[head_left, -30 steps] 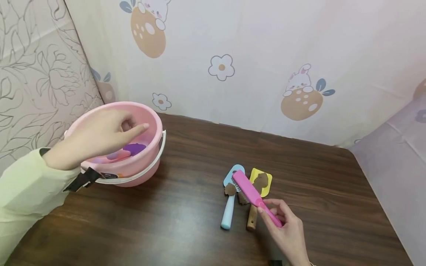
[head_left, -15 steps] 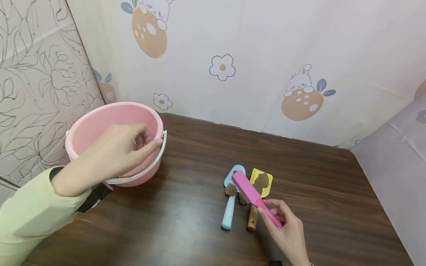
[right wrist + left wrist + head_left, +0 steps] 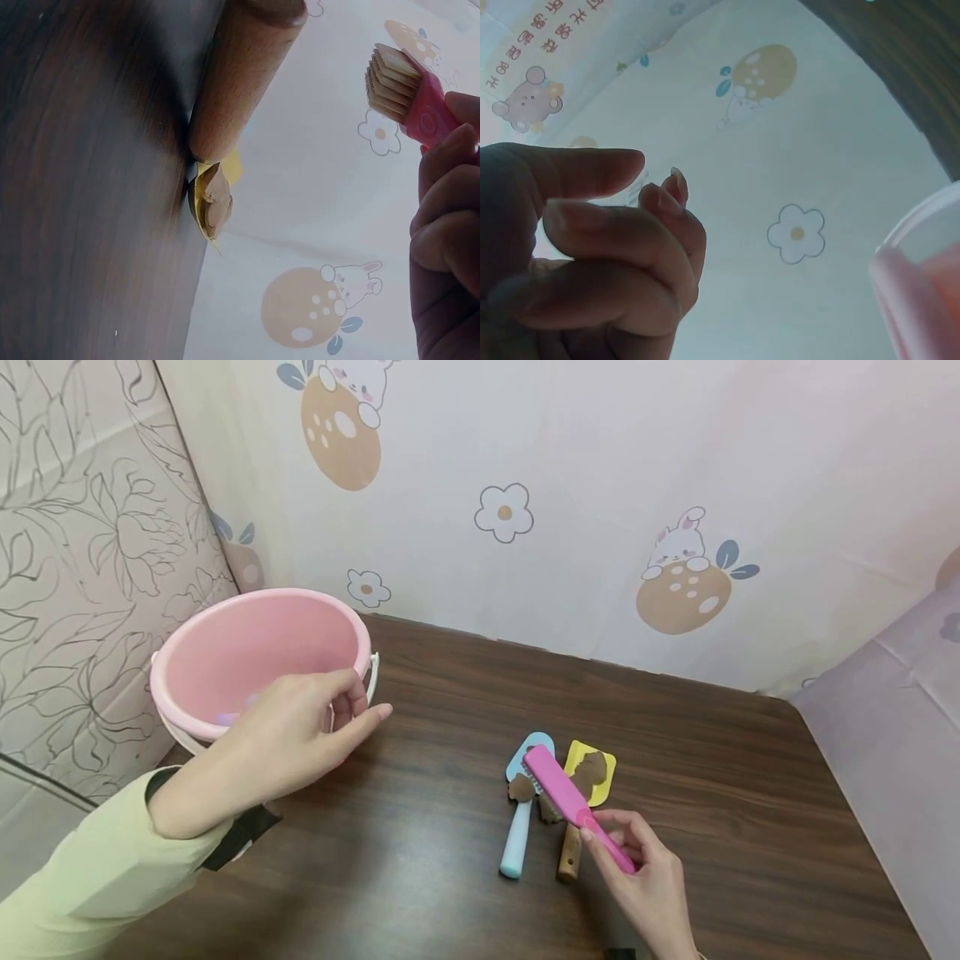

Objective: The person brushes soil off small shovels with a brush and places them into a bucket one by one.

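My right hand (image 3: pixel 645 860) pinches the handle of a pink brush (image 3: pixel 558 785). Stiff pale bristles (image 3: pixel 391 82) show on its head in the right wrist view. Below the brush lie a light blue spatula (image 3: pixel 516 842) and a yellow-headed spatula (image 3: pixel 609 772) with a wooden handle (image 3: pixel 247 82). Brown lumps (image 3: pixel 592 768) sit on both heads, partly hidden by the brush. My left hand (image 3: pixel 300 735) hovers by the near right rim of a pink bucket (image 3: pixel 262 602), its fingers loosely curled and holding nothing; the left wrist view shows it apart from the bucket.
Something purple (image 3: pixel 228 718) lies inside the bucket, mostly hidden behind my left hand. The bucket has a white handle (image 3: pixel 374 677). Patterned cloth walls (image 3: pixel 585 585) rise behind the dark wooden table (image 3: pixel 450 677) and along both sides.
My left hand has moved from over the bucket's opening rightward and toward me, past its rim. My right hand and the brush stay in place.
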`<state>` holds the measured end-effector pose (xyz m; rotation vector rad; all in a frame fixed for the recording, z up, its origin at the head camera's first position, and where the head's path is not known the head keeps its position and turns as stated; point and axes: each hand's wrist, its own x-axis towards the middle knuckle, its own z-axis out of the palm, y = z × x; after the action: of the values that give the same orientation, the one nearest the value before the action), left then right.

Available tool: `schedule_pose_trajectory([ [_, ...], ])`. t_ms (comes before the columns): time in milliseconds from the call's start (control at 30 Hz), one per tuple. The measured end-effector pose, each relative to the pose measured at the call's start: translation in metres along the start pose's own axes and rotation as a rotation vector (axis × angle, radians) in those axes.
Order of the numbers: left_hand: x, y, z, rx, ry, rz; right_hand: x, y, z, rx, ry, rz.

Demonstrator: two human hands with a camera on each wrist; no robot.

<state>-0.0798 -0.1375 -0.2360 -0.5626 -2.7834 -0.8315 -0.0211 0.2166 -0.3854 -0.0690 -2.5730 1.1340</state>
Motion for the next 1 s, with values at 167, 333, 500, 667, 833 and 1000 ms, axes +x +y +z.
schedule_pose_trajectory([
  [167, -0.001, 0.000, 0.009, 0.005, -0.020, 0.017, 0.000, -0.002, -0.001, -0.005, -0.005, 0.004],
  [333, 0.000, 0.001, 0.017, -0.025, -0.041, 0.018, 0.000, -0.002, -0.001, -0.005, -0.009, 0.004],
  [500, 0.001, 0.002, 0.024, -0.075, -0.088, 0.015, 0.000, -0.002, -0.002, 0.004, -0.007, -0.006],
  [667, 0.002, 0.000, 0.031, -0.080, -0.100, 0.022, 0.000, -0.003, -0.002, 0.010, -0.009, -0.010],
  [833, 0.002, -0.001, 0.037, -0.096, -0.103, 0.037, 0.000, -0.004, -0.003, 0.006, -0.008, -0.012],
  [1000, 0.000, -0.004, 0.042, -0.123, -0.113, 0.037, 0.000, -0.004, -0.003, -0.001, -0.009, -0.012],
])
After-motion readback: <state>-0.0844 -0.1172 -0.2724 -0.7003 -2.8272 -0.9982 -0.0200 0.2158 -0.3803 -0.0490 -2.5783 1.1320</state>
